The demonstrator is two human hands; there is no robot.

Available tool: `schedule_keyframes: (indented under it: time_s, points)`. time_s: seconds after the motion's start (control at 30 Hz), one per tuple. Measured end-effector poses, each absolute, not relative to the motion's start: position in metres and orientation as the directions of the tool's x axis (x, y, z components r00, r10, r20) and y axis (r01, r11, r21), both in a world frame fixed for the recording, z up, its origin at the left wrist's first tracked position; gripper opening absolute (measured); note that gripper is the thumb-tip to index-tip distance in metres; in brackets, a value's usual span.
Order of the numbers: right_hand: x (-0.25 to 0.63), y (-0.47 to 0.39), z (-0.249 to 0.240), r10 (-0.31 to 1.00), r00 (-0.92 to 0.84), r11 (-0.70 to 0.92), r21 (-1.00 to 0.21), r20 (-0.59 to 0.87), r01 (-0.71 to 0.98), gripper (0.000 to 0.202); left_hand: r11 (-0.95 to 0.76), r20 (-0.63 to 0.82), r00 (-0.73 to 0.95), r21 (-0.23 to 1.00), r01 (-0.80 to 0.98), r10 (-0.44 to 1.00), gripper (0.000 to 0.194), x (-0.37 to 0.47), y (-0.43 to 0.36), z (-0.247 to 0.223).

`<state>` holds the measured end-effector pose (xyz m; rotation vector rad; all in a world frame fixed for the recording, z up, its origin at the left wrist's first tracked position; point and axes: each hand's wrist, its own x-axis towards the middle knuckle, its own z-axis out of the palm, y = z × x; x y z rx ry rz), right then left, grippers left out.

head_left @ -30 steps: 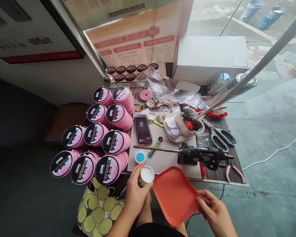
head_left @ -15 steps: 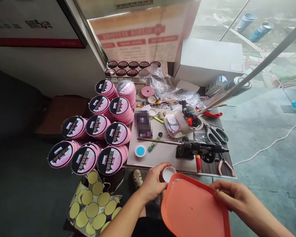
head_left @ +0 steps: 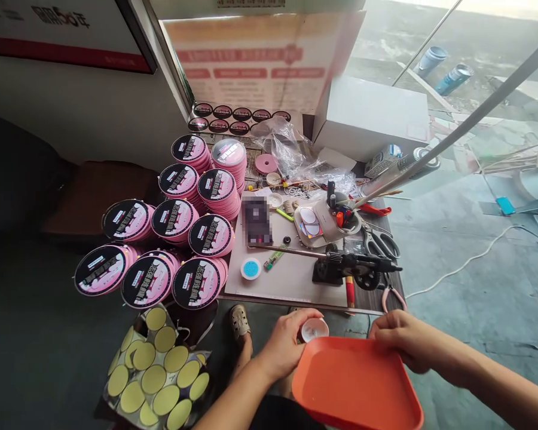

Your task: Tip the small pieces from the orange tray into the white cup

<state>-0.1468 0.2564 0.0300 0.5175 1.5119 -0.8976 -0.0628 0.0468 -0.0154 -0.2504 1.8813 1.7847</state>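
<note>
My left hand (head_left: pixel 284 345) is closed round a small white round tub (head_left: pixel 315 330), with a few tiny bits inside too small to name. It is held in front of the table's near edge. My right hand (head_left: pixel 403 337) grips the far right rim of a shallow orange tray (head_left: pixel 356 382), thumb and fingers pinching the edge. The tray's far left corner is right beside the tub, near my left wrist. No small pieces show on the tray's floor. On the table lies a round white lidded tub with a blue label (head_left: pixel 251 269), apart from both hands.
Stacks of pink and black discs (head_left: pixel 197 282) stand left. A black geared winding device (head_left: pixel 356 263) with a long rod is clamped near the front edge. Scissors (head_left: pixel 381 242), pliers (head_left: pixel 393 295) and a pen holder (head_left: pixel 341 218) are right. A bag of yellow discs (head_left: pixel 153 379) sits low left.
The small silvery bits in the tray's corner no longer show there, and bits now lie in the tub. The tray has turned and levelled, and my right hand has shifted left.
</note>
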Motion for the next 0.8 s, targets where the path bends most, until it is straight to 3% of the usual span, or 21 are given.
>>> schedule_keyframes:
  time_s: [0.2, 0.37, 0.6, 0.7, 0.8]
  points:
    - [-0.145, 0.272, 0.024, -0.242, -0.08, 0.589, -0.212, -0.967, 0.78, 0.008, 0.135, -0.521, -0.833, 0.853, -0.504, 0.186, 0.046, -0.062, 0.05, -0.022]
    - [-0.122, 0.309, 0.02, -0.251, -0.174, 0.513, -0.283, -0.952, 0.811, 0.017, 0.296, -0.513, -0.858, 0.817, -0.495, -0.018, 0.056, -0.07, 0.044, -0.032]
    - [-0.081, 0.394, -0.021, 0.155, -0.392, 0.329, -0.327, -0.907, 0.886, 0.056, 0.619, -0.411, -0.896, 0.663, -0.421, -0.17, 0.056, -0.09, 0.051, -0.059]
    - [-0.077, 0.409, -0.037, 0.358, -0.407, 0.223, -0.346, -0.84, 0.911, 0.059, 0.693, -0.395, -0.894, 0.586, -0.421, -0.209, 0.056, -0.098, 0.059, -0.068]
    - [-0.084, 0.404, -0.052, 0.473, -0.404, 0.106, -0.405, -0.783, 0.908, 0.057, 0.712, -0.41, -0.867, 0.516, -0.476, -0.282, 0.066, -0.093, 0.07, -0.066]
